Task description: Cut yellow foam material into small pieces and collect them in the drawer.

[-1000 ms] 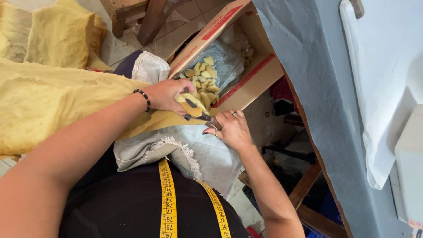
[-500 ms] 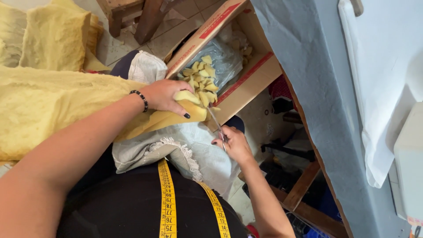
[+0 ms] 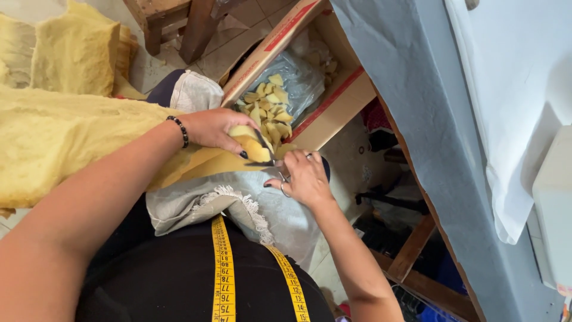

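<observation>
Left hand (image 3: 215,128) has its grip closed on the yellow fabric (image 3: 208,164) edge, right hand (image 3: 302,177) clenched around scissors (image 3: 269,156), blades apparently biting the fabric. All just below the cardboard box (image 3: 333,101) of yellow scraps (image 3: 271,110); grey-covered counter (image 3: 417,89) right of it.

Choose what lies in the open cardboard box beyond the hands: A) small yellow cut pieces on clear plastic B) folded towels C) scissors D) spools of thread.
A: the cardboard box holds a heap of small yellow cut pieces lying on clear plastic.
</observation>
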